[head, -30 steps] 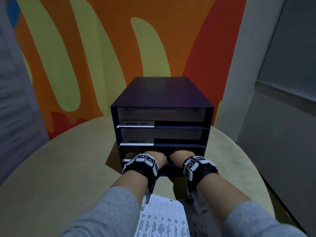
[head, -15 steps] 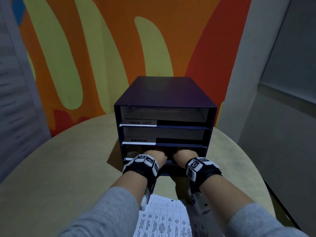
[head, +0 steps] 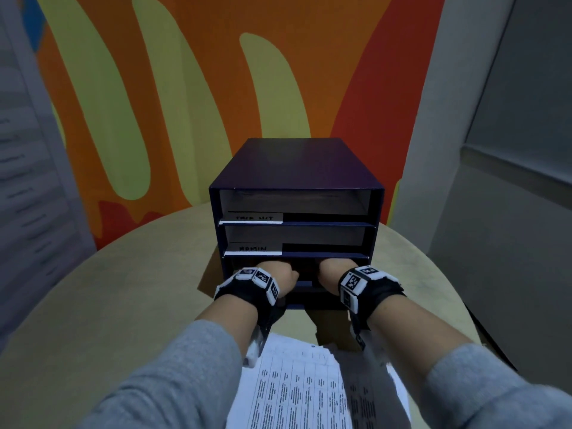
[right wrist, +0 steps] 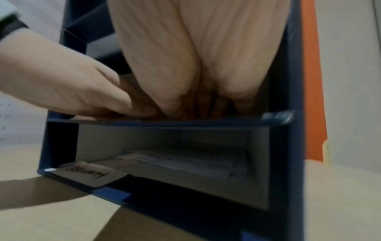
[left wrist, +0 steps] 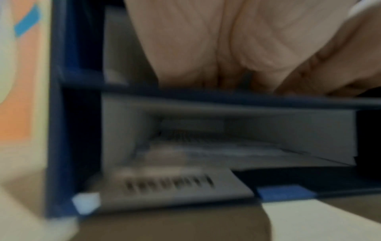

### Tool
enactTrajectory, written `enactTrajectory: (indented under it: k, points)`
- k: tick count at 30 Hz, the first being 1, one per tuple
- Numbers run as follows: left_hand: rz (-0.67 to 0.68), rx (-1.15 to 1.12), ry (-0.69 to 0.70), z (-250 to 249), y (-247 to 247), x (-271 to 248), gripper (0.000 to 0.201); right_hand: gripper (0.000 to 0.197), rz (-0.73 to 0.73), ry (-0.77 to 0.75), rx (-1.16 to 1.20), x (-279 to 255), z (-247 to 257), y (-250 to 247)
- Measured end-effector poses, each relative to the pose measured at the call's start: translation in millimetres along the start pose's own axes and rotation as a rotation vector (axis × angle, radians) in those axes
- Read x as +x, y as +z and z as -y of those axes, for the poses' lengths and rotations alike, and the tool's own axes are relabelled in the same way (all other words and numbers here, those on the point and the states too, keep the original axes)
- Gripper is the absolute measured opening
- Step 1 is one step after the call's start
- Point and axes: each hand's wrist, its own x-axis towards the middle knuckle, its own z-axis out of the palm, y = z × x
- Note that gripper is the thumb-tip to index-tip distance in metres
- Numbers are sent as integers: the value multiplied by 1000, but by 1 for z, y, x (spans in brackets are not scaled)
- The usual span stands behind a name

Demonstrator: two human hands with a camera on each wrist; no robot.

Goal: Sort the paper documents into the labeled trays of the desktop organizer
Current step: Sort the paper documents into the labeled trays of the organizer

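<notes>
Tabletop organizer; hands inside, grip unclear.

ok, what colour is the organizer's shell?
Dark navy blue organizer with pale grey inner walls; clearest in the head view.

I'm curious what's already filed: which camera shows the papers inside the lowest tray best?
The right wrist view: it looks straight into the lowest tray, showing papers lying flat. The left wrist view shows the papers too, but blurred. In the head view both hands hide that tray.
</notes>
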Motion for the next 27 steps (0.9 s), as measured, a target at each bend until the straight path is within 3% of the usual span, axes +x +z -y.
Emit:
enactTrajectory:
  k: [4, 6, 12, 15, 20, 24, 27]
  points:
    - [-58, -71, 39, 5, -2, -19, 44, 38, 52, 29, 15, 1, -4, 3]
    - [-114, -130, 64, 12, 4, -29, 37, 34, 68, -29, 39, -17, -6, -3]
    - [-188, -247, 276, 28, 14, -80, 31, 46, 16, -99, 157, -60, -32, -9]
    - [-143, -237, 265, 36, 20, -104, 36, 41, -5, -111, 253, -78, -44, 0]
    - [1, -112, 152, 50, 44, -121, 88, 33, 9, -141, 293, -112, -54, 30]
    - [-47, -128, 142, 47, 56, -127, 78, 53, 73, -169, 282, -126, -53, 54]
    - [-131, -99, 122, 43, 61, -133, 73, 54, 94, -158, 301, -132, -50, 61]
